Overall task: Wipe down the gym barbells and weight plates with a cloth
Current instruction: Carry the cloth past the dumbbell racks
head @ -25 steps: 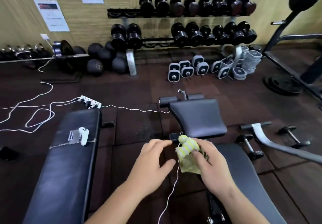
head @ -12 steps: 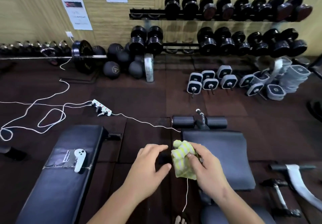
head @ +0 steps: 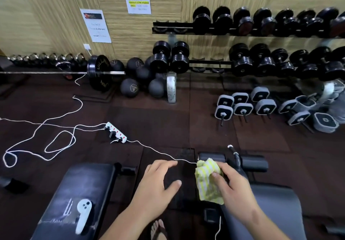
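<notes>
Nearer to the person than the power strip [head: 116, 132], the right hand [head: 235, 189] holds the yellow-striped cloth [head: 207, 180]. Its fingers [head: 226, 170] are curled and clamped on the bunched fabric, and 1 corner hangs free. The left hand [head: 158, 185] is just beside the cloth, on the power strip's side, with fingers apart and relaxed, holding nothing.

The barbell [head: 56, 72] with its black weight plate [head: 100, 72] lies on the floor beyond the power strip, near the wall and well apart from both hands. I judge that no wiping has started on it yet.

The main danger seems to be the white cable [head: 158, 151]. It runs from the power strip straight to the upper edge of the cloth, and more of it lies in loose loops on the floor on the far side of the power strip, between the person and the barbell. A foot in a sandal [head: 157, 228] could catch a loop on the way and pull the power strip or cause a trip. The hanging corner could also hook the cable when the hand lifts.

A cloth kept so bunched would touch the plate with only a small face, so parts may stay dirty. If the plate is pushed hard, the barbell might roll.
</notes>
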The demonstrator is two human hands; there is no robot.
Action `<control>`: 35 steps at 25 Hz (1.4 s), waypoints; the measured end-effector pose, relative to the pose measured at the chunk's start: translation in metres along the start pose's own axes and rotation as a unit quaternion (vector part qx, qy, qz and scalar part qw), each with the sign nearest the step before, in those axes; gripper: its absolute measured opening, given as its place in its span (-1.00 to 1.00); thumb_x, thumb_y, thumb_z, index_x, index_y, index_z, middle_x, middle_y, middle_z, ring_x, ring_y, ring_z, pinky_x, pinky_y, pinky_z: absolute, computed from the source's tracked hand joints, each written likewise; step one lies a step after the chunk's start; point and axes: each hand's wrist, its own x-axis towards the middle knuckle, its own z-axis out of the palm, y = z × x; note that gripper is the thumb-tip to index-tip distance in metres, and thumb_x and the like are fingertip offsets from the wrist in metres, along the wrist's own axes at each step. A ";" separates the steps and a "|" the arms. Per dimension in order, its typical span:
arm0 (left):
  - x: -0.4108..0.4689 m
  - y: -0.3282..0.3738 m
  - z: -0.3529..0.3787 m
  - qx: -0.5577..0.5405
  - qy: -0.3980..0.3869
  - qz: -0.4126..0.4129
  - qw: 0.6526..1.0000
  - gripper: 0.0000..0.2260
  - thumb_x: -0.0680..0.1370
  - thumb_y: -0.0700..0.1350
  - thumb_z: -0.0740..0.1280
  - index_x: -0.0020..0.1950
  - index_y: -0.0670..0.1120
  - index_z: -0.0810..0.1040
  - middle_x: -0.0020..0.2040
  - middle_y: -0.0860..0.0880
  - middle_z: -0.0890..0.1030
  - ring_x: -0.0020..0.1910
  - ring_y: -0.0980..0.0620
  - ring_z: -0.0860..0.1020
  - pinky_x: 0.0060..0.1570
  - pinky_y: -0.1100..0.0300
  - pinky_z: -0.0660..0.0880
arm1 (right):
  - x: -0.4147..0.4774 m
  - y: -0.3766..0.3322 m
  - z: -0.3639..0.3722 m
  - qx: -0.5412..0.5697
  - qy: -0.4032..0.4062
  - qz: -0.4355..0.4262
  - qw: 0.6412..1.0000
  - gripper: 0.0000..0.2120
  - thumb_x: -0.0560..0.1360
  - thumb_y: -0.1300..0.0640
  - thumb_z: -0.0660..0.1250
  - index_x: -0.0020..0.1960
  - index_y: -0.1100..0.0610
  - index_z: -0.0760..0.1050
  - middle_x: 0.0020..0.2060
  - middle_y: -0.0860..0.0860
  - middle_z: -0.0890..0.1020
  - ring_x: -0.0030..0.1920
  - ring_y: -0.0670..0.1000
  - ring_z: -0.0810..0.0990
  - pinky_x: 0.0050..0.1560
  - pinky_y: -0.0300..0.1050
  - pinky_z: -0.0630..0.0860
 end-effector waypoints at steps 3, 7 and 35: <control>0.054 -0.032 -0.016 -0.007 -0.019 0.000 1.000 -0.58 0.52 0.13 0.32 0.37 0.25 0.38 0.26 0.39 0.35 0.32 0.32 0.28 0.17 0.46 0.23 | 0.060 -0.010 0.021 -0.030 0.017 0.017 0.999 -0.72 0.63 0.17 0.34 0.14 -0.22 0.61 -0.11 -0.36 0.68 -0.10 -0.28 0.61 -0.05 -0.35 0.46; 0.120 -0.054 -0.047 0.000 -0.032 0.011 0.999 -0.57 0.52 0.15 0.32 0.38 0.25 0.37 0.25 0.36 0.36 0.29 0.32 0.28 0.15 0.49 0.22 | 0.123 -0.040 0.050 -0.026 0.018 0.015 0.999 -0.72 0.63 0.17 0.32 0.15 -0.21 0.60 -0.06 -0.26 0.71 -0.03 -0.18 0.65 0.05 -0.17 0.54; 0.531 -0.034 -0.042 0.033 -0.053 -0.009 0.998 -0.56 0.51 0.19 0.28 0.39 0.28 0.33 0.27 0.38 0.33 0.20 0.27 0.33 0.04 0.39 0.32 | 0.516 -0.056 -0.039 0.002 -0.019 0.031 0.999 -0.74 0.64 0.18 0.31 0.11 -0.19 0.62 -0.09 -0.26 0.71 -0.11 -0.22 0.65 -0.14 -0.44 0.47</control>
